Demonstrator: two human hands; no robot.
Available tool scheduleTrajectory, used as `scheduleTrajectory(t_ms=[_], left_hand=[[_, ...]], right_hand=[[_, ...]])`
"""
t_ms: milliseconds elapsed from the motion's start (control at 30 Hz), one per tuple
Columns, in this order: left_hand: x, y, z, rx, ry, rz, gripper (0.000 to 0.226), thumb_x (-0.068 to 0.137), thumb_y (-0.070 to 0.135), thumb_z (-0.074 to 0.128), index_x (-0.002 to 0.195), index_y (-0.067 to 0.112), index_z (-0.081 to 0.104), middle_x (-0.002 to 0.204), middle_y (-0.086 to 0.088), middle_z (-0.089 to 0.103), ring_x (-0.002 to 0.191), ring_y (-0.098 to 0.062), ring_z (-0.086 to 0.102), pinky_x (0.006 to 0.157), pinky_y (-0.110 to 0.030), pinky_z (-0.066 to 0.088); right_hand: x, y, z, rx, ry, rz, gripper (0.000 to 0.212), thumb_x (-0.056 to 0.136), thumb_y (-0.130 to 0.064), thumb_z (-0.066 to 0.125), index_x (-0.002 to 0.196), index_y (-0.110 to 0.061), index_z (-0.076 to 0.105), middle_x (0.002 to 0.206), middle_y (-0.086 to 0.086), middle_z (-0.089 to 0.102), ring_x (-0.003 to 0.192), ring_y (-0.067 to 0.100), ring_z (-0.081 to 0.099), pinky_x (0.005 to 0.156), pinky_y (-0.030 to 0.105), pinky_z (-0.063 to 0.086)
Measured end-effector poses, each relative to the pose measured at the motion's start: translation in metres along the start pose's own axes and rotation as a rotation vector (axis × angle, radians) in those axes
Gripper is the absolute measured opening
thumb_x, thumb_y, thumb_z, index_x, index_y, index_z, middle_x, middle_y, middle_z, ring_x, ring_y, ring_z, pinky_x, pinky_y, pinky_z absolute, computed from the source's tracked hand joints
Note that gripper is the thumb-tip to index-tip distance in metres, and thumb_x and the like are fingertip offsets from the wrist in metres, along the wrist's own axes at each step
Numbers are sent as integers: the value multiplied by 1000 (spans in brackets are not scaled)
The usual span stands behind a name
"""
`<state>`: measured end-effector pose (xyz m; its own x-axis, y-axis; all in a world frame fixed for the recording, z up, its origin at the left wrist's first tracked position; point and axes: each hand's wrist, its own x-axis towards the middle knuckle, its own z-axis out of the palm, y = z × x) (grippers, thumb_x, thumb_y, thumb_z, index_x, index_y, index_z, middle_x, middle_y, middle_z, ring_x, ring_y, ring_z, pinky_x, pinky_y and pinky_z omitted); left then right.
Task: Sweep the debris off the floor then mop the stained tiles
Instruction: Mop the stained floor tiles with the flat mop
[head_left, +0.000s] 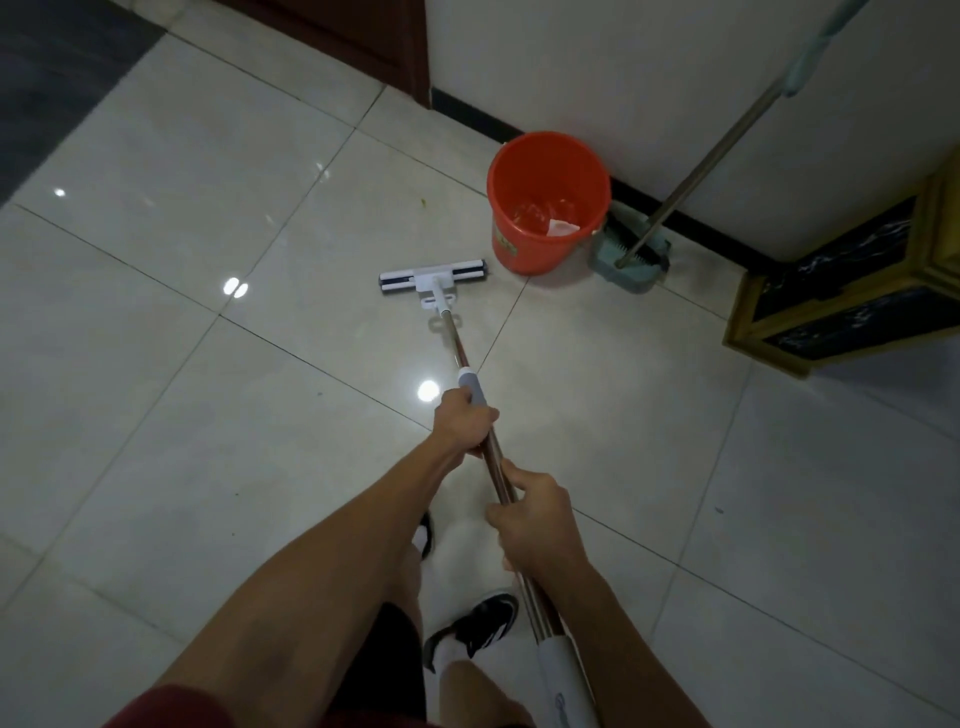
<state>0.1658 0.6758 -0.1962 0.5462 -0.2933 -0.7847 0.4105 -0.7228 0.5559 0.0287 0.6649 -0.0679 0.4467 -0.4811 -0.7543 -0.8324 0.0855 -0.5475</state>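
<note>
Mop (435, 283), one, in two hands (462, 423) (535, 514); one bucket (545, 208).

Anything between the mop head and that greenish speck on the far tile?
Nothing visible: bare tile runs from the mop head to the speck. The bucket stands off to the right, clear of that line.

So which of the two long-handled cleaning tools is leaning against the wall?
The green broom beside the orange bucket; the white mop is in both hands.
</note>
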Motion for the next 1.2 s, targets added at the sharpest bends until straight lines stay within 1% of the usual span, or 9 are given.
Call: scheduleTrajectory(t_ms=[200, 367, 533, 633, 733, 800, 933, 1067, 1200], left_hand=[[85, 74, -56, -55, 20, 11, 23, 88, 13, 69, 106, 3, 59, 97, -26, 70, 82, -38, 73, 62, -49, 63], [167, 156, -108, -113, -16, 19, 35, 90, 15, 67, 121, 1, 57, 98, -25, 69, 83, -39, 73, 53, -38, 59], [225, 237, -162, -174, -52, 39, 22, 97, 18, 61, 112, 2, 60, 88, -19, 64, 78, -35, 69, 67, -47, 63], [246, 278, -185, -208, -68, 43, 18, 98, 18, 57, 105, 2, 63, 82, -18, 64, 71, -31, 67, 65, -42, 61], [247, 321, -202, -218, -67, 70, 16, 96, 20, 54, 86, 11, 63, 72, -10, 63, 64, -25, 62, 65, -38, 55], [239, 348, -211, -218, -69, 83, 16, 94, 20, 51, 84, 13, 61, 64, -5, 62, 57, -20, 57, 59, -31, 49], [226, 388, -220, -275, -68, 47, 16, 91, 14, 49, 82, 13, 62, 59, -2, 61, 53, -15, 56, 50, -25, 48], [223, 411, -222, -334, -76, 14, 12, 88, 18, 56, 83, 18, 67, 71, -3, 67, 69, -18, 61, 73, -36, 57], [231, 426, -221, -363, -105, 37, 20, 95, 23, 58, 108, 17, 71, 87, -5, 73, 74, -19, 66, 89, -46, 56]], right_hand=[[85, -89, 7, 39, 19, -70, 50, 79, 0, 57, 124, -17, 68, 66, 12, 52, 51, 24, 52, 54, 49, 59], [163, -193, 4, 69, 64, -30, 41, 78, -1, 60, 117, -11, 69, 71, 19, 63, 57, 26, 57, 62, 53, 60], [219, -294, -8, 146, 70, -10, 43, 83, 1, 62, 124, -12, 67, 72, 19, 67, 45, 21, 59, 49, 30, 52], [244, -342, -21, 194, 60, 14, 45, 81, 0, 64, 124, -14, 67, 61, 15, 65, 39, 21, 58, 42, 26, 47], [258, -391, -47, 186, 40, 23, 20, 79, 2, 64, 96, -7, 73, 52, 11, 59, 37, 24, 57, 39, 26, 45], [262, -425, -67, 158, 30, 30, 8, 82, 1, 65, 87, -1, 71, 56, 11, 62, 39, 23, 60, 40, 27, 48], [272, -473, -94, 118, -19, 111, 9, 89, -1, 64, 96, 4, 67, 72, 18, 71, 40, 18, 62, 39, 24, 47], [283, -498, -116, 97, -81, 108, 15, 91, -4, 60, 101, 7, 64, 82, 25, 73, 41, 19, 63, 41, 25, 48], [293, -518, -137, 104, -110, 119, 26, 92, -12, 58, 109, 8, 63, 86, 24, 73, 54, 27, 66, 51, 34, 57]])
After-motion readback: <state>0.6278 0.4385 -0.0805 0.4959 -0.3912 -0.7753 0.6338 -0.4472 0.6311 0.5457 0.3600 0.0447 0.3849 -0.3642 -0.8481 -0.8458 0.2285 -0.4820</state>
